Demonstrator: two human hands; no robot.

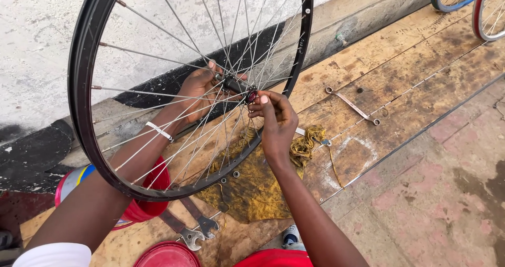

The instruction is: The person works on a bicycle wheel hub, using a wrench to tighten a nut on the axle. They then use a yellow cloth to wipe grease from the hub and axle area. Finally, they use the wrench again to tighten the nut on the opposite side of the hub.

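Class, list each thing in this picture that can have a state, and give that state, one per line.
Bicycle wheel: upright on the board, no tyre.
Hub: held between both hands.
Left hand: behind the spokes, gripping the hub.
Right hand: fingertips pinching the hub's near end.
Long spanner: lying flat, untouched.
Yellow rag: spread flat, stained.

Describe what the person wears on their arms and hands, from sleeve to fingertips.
Both hands are bare: no gloves and no rings that can be made out. The left hand has a thin silver-white bracelet at the wrist, and a white short sleeve shows at the upper arm. The right hand and forearm carry nothing visible.
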